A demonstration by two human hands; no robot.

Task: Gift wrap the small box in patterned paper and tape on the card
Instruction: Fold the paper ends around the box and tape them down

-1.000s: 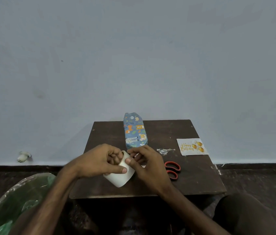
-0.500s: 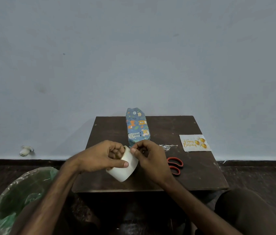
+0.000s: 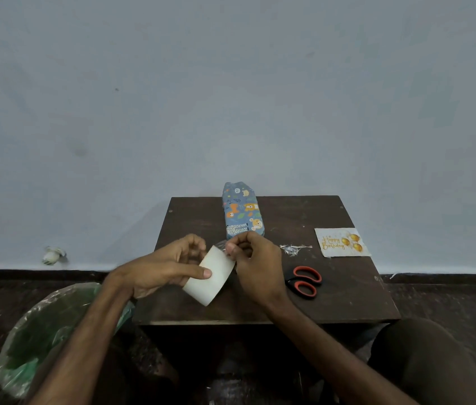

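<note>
1. Both hands busy: left hand [image 3: 157,267] grips the tape roll [image 3: 209,277], right hand [image 3: 255,263] pinches its loose end; peel slow, straight.
2. Scissors [image 3: 304,280] lie right of the right hand; cut cleanly.
3. Wrapped box [image 3: 242,213] just beyond both hands; card [image 3: 341,242] farther right, untaped.

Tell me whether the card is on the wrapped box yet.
Not yet: the card lies flat on the table, near its right edge, well apart from the wrapped box.

Hands [image 3: 169,263] grip tape roll [image 3: 209,277] above table [image 3: 347,299].
</note>
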